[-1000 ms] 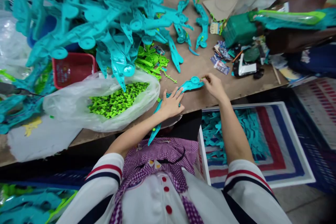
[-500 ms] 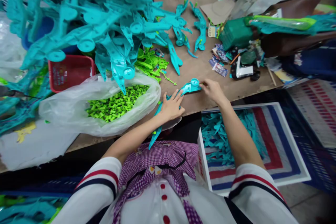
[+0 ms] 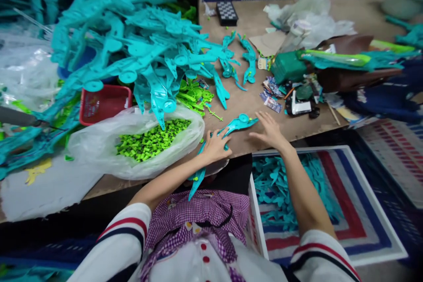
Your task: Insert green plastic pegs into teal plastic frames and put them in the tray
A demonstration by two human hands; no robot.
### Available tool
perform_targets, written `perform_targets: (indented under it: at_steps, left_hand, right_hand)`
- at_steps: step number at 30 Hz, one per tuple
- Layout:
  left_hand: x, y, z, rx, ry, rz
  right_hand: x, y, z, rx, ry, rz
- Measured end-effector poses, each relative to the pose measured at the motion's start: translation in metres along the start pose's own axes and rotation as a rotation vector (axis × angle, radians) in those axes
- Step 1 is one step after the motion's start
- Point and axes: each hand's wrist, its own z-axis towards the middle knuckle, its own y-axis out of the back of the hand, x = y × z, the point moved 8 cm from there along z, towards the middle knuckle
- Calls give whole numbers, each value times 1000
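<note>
A long, curved teal plastic part lies at the table's front edge, one round cup-like disc near its far end. My left hand grips its middle, fingers bent over it. Close to the part's right tip, my right hand is open with its fingers spread, holding nothing. Another teal piece projects below my left wrist over the edge; whether it joins the gripped part is hidden. Left of my hands, small green plastic pieces fill a clear plastic bag.
A large heap of teal parts covers the table's left side. A red basket stands behind the bag. Small cards and a green box sit on the right. Below my right arm is a white-rimmed crate holding teal parts.
My right hand has let go of the teal part's tip and spread its fingers. My left hand's fingers have bent more around the part. The view has tilted upward.
</note>
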Motion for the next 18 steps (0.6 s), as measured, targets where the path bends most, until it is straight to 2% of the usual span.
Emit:
perform_targets:
  at_steps: [3,5,7,9,10,12,13,14,15,16,18]
  left_hand:
    - [-10,5,-8,25,-60,-120]
    - [-26,21,-18,45,-132,-198]
    - [-45,55,-33,40,-233,-277]
    - [-57,107,-53,-31,-346,-370]
    - [-56,137,-65,-108,-385,-431]
    - [-36,194,-89,-368,-360,-585]
    - [-18,215,-103,-541,-316,-668]
    - [2,229,-116,-707,-259,-733]
    - [22,232,-128,-828,-190,-771]
    - [38,228,-136,-901,-119,-782]
    - [61,205,-145,-897,14,-739]
  right_hand:
    - [1,-4,-17,153,39,-84]
    - [1,4,-34,166,73,-104]
    - [-4,25,-59,53,79,-101]
    - [-20,48,-93,-139,6,-60]
    - [-32,58,-112,-243,-88,-29]
    - [-63,69,-143,-406,-368,29]
    - [-76,69,-151,-450,-513,50]
    - [-86,66,-151,-470,-632,67]
    - [-91,62,-142,-473,-710,82]
    - [-93,57,-123,-466,-742,100]
    - [-88,47,-61,-450,-695,160]
